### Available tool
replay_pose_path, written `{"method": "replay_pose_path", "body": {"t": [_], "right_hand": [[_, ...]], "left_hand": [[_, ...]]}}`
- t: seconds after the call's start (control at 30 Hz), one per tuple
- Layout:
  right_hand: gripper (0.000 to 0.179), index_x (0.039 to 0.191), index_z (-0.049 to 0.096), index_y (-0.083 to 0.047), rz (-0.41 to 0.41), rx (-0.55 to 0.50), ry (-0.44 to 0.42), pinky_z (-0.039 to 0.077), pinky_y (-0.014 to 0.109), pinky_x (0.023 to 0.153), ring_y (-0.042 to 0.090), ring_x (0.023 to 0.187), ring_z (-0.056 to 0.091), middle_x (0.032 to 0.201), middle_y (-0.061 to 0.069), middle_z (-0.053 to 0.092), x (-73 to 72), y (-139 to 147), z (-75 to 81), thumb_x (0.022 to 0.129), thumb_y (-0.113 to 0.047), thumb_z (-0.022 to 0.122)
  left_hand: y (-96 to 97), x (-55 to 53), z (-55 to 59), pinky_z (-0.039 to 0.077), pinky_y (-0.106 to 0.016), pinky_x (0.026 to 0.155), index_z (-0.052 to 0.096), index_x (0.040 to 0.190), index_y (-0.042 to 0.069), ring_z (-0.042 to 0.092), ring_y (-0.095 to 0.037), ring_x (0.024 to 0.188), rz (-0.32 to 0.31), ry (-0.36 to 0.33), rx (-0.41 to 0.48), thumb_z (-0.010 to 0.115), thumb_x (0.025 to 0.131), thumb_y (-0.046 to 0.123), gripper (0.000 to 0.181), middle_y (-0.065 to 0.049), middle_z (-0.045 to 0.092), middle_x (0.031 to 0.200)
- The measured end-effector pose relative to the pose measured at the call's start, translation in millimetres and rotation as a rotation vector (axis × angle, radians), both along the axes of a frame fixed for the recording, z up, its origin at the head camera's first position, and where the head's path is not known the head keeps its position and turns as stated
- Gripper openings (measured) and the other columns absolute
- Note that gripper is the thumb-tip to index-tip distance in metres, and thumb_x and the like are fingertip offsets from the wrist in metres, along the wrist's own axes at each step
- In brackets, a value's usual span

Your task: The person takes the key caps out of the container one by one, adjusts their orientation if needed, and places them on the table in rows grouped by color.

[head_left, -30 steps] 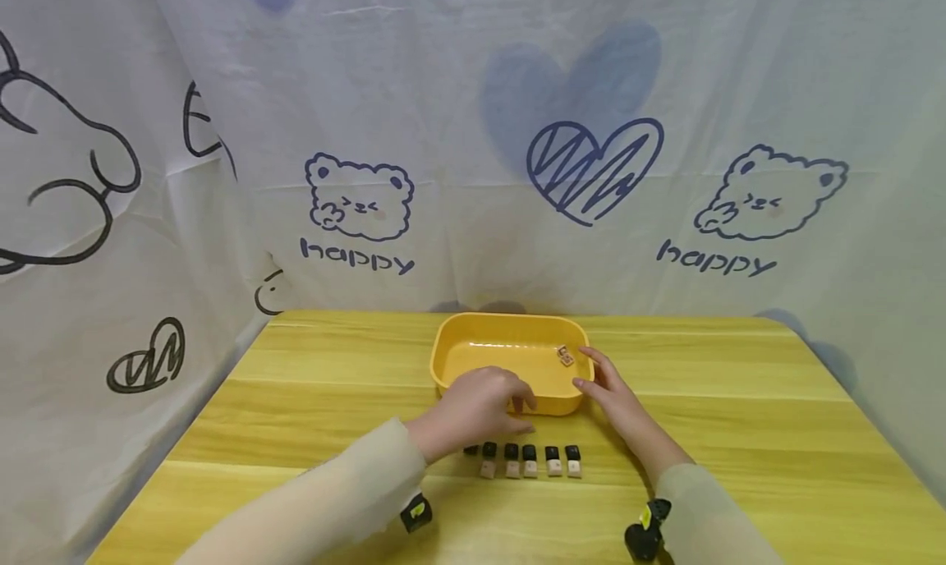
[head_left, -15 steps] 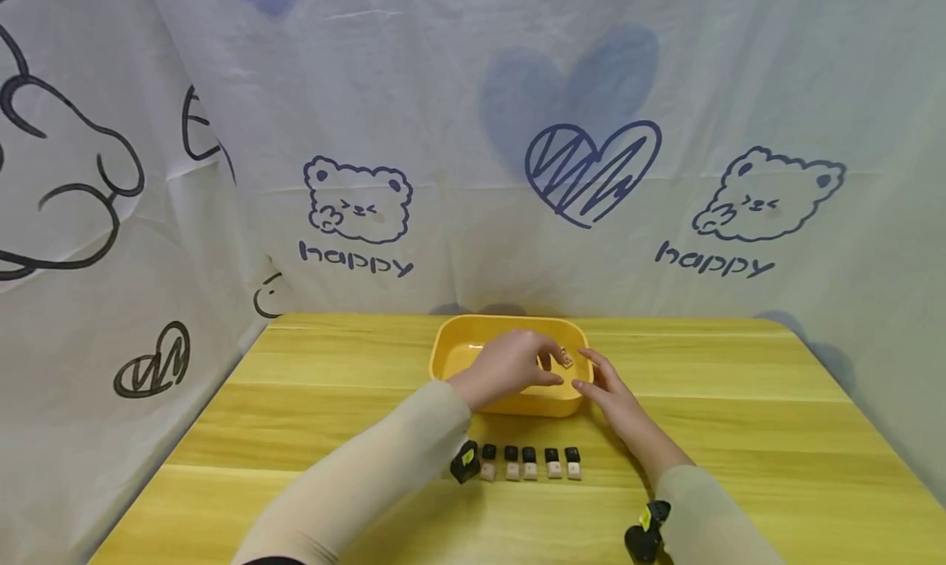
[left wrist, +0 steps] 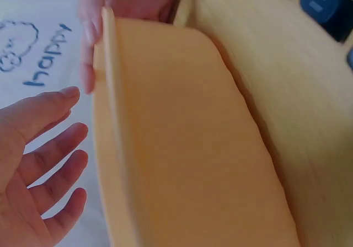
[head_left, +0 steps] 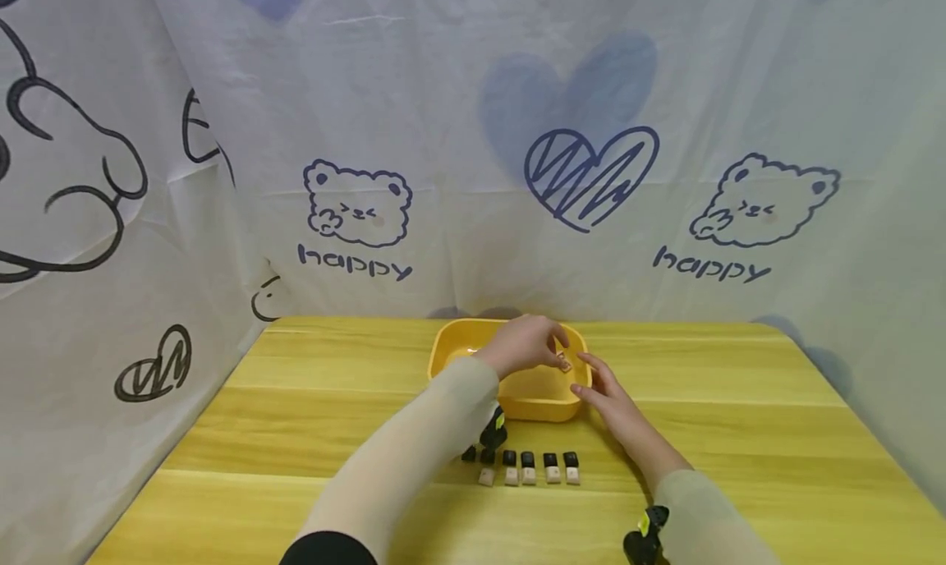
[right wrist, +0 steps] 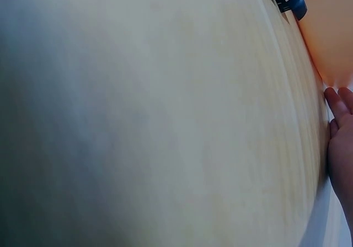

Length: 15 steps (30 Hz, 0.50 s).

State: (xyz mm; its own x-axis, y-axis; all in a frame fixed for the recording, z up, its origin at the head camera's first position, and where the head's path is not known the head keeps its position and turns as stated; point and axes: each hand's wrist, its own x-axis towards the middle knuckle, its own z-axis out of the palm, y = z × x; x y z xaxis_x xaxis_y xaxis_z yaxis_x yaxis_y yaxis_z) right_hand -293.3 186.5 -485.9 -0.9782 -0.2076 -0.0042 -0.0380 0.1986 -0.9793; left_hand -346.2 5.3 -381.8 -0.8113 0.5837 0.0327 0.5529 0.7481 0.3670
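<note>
A yellow plastic basin point(head_left: 539, 411) stands on the table. Over its right half, my left hand point(head_left: 526, 342) reaches in, its fingertips close to a couple of small pale keycaps point(head_left: 565, 363). In the left wrist view the fingers of that hand are spread apart beside the basin wall point(left wrist: 182, 125), with nothing visible between them. My right hand point(head_left: 612, 401) holds the basin's right end, thumb and fingers at the rim. In front of the basin are keyboard keycaps in pairs, black ones point(head_left: 528, 459) behind white ones point(head_left: 528, 476); my left wrist partly covers the leftmost.
The wood-grain table point(head_left: 296, 434) reaches back to a white cloth point(head_left: 458, 138) printed with bears and hearts, which also hangs along the left. Black wrist cameras are strapped to the left wrist point(head_left: 493, 429) and the right wrist point(head_left: 646, 532).
My left hand has moved from above the basin's front edge, forward and right, to the keycaps inside. My right hand stays at the basin's right end.
</note>
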Motion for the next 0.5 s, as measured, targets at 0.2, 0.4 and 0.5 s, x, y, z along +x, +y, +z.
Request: {"method": "replay_pose_path", "body": {"t": [0.2,0.4,0.5], "right_hand": [[0.061,0.154,0.019,-0.016,0.001,-0.017,-0.004,0.019,0.052,0.113,0.040,0.142,0.021,0.156,0.027,0.018,0.3,-3.0,-2.5,0.102,-0.019,0.051],[0.059,0.153,0.022,-0.016,-0.007,-0.025,0.005,0.021,0.051,0.113,0.039,0.142,0.024,0.156,0.026,0.020,0.7,-3.3,-1.4,0.102,-0.018,0.052],[0.060,0.153,0.022,-0.015,-0.012,-0.026,0.010,0.021,0.051,0.113,0.039,0.142,0.023,0.156,0.026,0.020,-0.4,-1.1,-0.8,0.102,-0.017,0.052]], "left_hand": [[2.5,-19.6,-15.3,0.048,-0.023,0.073,0.073,0.111,0.012,0.058,-0.009,0.078,-0.016,0.003,-0.072,0.080,0.083,0.029,0.034,0.004,0.068,0.089],[4.3,-34.3,-27.1,0.049,-0.024,0.076,0.073,0.113,0.012,0.060,-0.009,0.080,-0.060,-0.043,-0.107,0.078,0.084,0.024,0.031,0.004,0.069,0.091],[9.6,-39.1,-30.0,0.049,-0.023,0.078,0.071,0.118,0.011,0.061,-0.008,0.081,-0.090,-0.093,-0.103,0.078,0.085,0.021,0.035,0.003,0.069,0.094]]}}
